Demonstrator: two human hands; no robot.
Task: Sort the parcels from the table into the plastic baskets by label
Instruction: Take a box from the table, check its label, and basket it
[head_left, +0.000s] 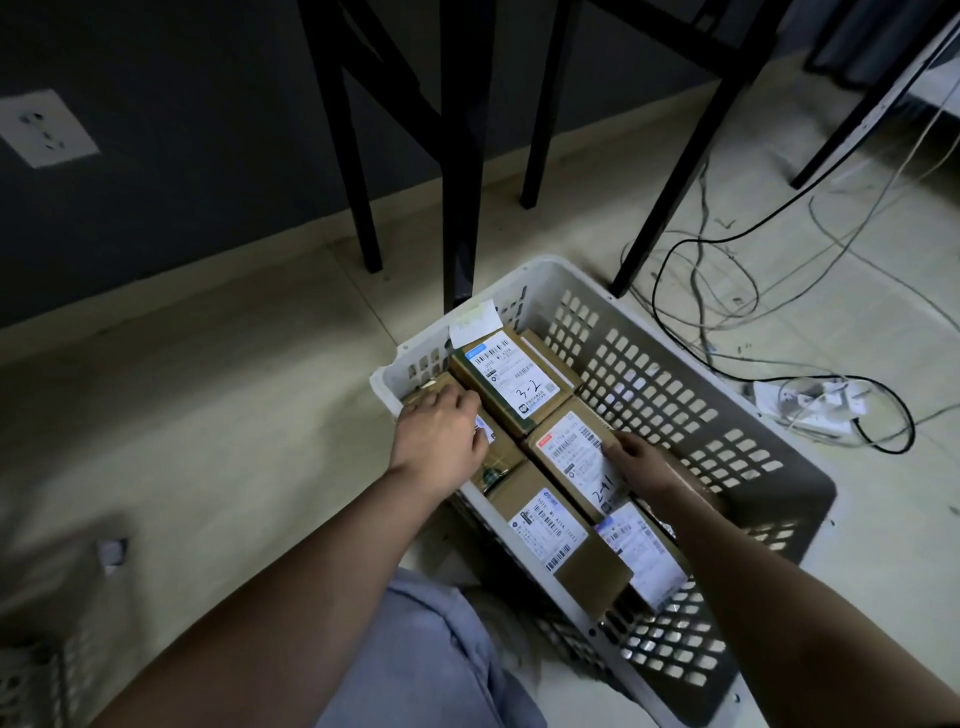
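I see a white slatted plastic basket (670, 395) on a pale tiled floor, its long axis running from near-right to far-left, packed with brown cardboard parcels bearing white barcode labels. My left hand (441, 441) rests fingers-down on a far-left parcel (498, 457); my right hand (641, 460) grips the edge of the parcel marked 2-41 (576, 457). Black table legs (462, 171), cables (727, 291) and a dark wall lie beyond.
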